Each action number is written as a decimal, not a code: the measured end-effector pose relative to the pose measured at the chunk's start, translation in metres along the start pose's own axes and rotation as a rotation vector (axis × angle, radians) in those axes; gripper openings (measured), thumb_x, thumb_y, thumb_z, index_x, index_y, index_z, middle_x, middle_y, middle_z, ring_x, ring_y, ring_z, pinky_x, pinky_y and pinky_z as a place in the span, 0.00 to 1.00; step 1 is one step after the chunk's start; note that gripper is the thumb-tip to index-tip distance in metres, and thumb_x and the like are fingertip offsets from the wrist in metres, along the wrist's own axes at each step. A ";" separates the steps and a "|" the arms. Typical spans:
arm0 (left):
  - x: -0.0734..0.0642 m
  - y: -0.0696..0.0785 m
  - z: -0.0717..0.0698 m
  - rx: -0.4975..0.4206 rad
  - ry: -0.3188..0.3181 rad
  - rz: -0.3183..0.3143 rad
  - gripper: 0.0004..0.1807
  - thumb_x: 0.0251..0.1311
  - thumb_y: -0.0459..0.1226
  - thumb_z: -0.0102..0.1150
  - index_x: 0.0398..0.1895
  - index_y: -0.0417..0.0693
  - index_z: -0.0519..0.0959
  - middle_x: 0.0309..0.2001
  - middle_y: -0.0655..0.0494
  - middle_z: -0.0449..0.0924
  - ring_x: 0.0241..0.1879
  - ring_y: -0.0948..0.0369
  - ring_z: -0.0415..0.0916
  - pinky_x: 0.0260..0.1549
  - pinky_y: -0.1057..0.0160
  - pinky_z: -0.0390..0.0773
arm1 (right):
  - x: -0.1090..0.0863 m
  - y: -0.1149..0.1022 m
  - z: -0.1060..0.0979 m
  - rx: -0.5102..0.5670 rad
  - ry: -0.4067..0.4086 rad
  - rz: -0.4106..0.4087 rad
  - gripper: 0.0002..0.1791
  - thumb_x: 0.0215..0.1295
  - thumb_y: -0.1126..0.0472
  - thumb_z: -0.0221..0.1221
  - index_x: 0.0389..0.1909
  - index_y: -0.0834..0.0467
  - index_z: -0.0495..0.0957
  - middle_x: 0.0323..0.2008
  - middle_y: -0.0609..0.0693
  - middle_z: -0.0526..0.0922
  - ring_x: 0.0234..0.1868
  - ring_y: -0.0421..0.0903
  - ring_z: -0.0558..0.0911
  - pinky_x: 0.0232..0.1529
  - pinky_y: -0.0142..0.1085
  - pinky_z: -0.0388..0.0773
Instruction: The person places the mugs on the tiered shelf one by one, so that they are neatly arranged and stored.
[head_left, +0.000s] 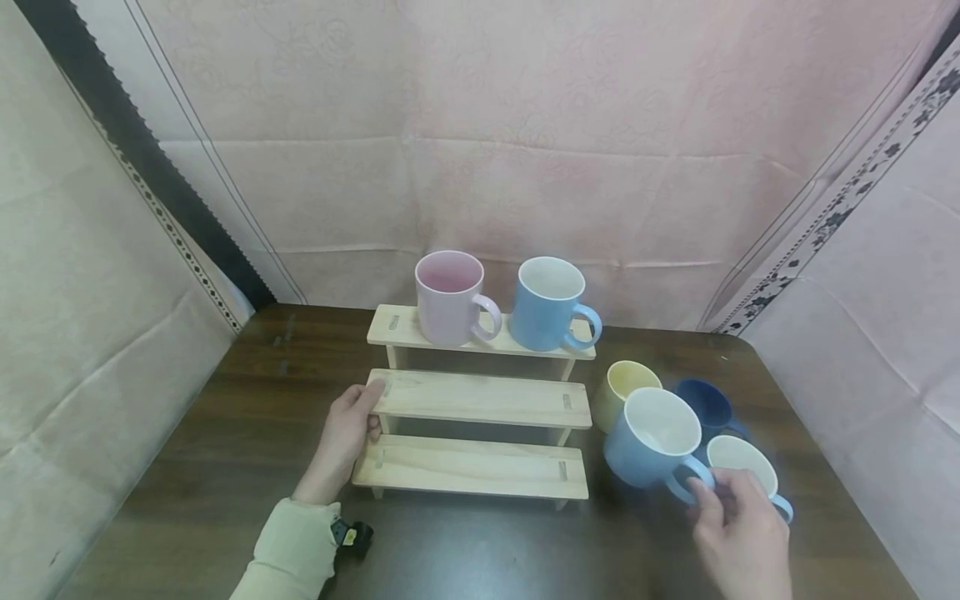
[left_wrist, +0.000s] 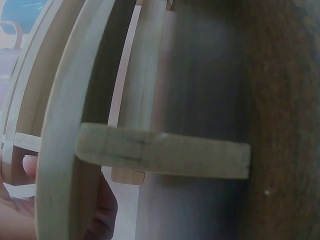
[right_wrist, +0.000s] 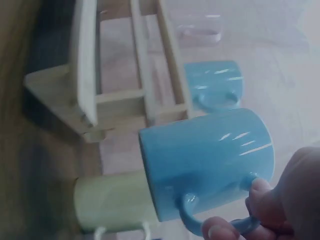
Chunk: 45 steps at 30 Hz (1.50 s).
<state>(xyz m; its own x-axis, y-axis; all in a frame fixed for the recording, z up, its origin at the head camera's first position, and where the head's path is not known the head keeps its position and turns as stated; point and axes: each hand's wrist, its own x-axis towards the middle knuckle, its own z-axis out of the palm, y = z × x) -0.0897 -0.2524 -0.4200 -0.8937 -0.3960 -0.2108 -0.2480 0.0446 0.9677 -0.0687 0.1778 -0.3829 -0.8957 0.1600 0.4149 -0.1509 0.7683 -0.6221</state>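
My right hand [head_left: 746, 529] pinches the handle of a light blue mug [head_left: 637, 454] with a white inside. In the right wrist view this blue mug [right_wrist: 210, 162] is upright and raised above the yellow mug [right_wrist: 112, 202]. At the left end of a three-step wooden rack [head_left: 480, 398], my left hand [head_left: 345, 437] grips the middle board, thumb on top and fingers beneath. On the top step a lilac mug [head_left: 442, 312] stands left of another light blue mug [head_left: 536, 317]. The middle and bottom boards bear no mugs. The left wrist view shows the rack's leg [left_wrist: 165, 152] close up.
Right of the rack, a pale yellow mug [head_left: 630, 377], a dark blue mug [head_left: 703, 404] and a white-lined mug [head_left: 738, 458] cluster on the dark wooden table [head_left: 450, 554]. The last is partly behind my right hand. Pale cloth [head_left: 525, 167] hangs behind and at both sides.
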 end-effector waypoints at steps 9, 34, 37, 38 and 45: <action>-0.001 0.000 0.000 0.003 -0.004 -0.002 0.24 0.71 0.54 0.47 0.41 0.39 0.69 0.22 0.57 0.65 0.20 0.60 0.64 0.24 0.65 0.67 | 0.011 -0.028 -0.003 0.065 -0.054 -0.041 0.06 0.60 0.72 0.64 0.35 0.63 0.77 0.32 0.53 0.81 0.23 0.29 0.78 0.25 0.20 0.71; -0.001 -0.001 -0.001 0.010 0.009 0.001 0.24 0.71 0.54 0.47 0.41 0.39 0.69 0.22 0.56 0.65 0.21 0.59 0.65 0.27 0.64 0.67 | 0.032 -0.088 0.042 0.288 -0.204 -0.346 0.10 0.55 0.77 0.65 0.31 0.60 0.77 0.29 0.45 0.75 0.28 0.39 0.80 0.29 0.31 0.79; -0.002 -0.002 -0.001 0.004 0.010 -0.002 0.24 0.71 0.54 0.47 0.41 0.39 0.68 0.22 0.56 0.65 0.21 0.59 0.65 0.27 0.63 0.67 | 0.034 -0.094 0.051 0.301 -0.226 -0.356 0.10 0.56 0.76 0.65 0.32 0.60 0.77 0.29 0.45 0.75 0.28 0.38 0.79 0.30 0.32 0.79; -0.001 -0.002 -0.001 0.003 0.010 -0.002 0.24 0.71 0.54 0.47 0.41 0.39 0.68 0.23 0.56 0.65 0.21 0.59 0.65 0.27 0.64 0.67 | 0.034 -0.096 0.053 0.308 -0.234 -0.357 0.10 0.56 0.76 0.65 0.32 0.60 0.77 0.29 0.45 0.75 0.28 0.38 0.79 0.30 0.33 0.79; 0.000 -0.001 0.000 0.018 0.015 0.001 0.24 0.71 0.54 0.47 0.41 0.39 0.69 0.23 0.56 0.66 0.21 0.59 0.65 0.26 0.64 0.67 | 0.037 -0.109 0.066 0.382 -0.305 -0.312 0.09 0.58 0.74 0.65 0.35 0.61 0.77 0.30 0.47 0.74 0.27 0.43 0.79 0.29 0.32 0.80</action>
<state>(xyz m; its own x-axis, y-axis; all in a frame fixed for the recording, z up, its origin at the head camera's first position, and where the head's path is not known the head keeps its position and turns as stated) -0.0899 -0.2524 -0.4208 -0.8884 -0.4093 -0.2081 -0.2541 0.0609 0.9653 -0.1129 0.0594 -0.3437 -0.8562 -0.2674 0.4421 -0.5165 0.4631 -0.7203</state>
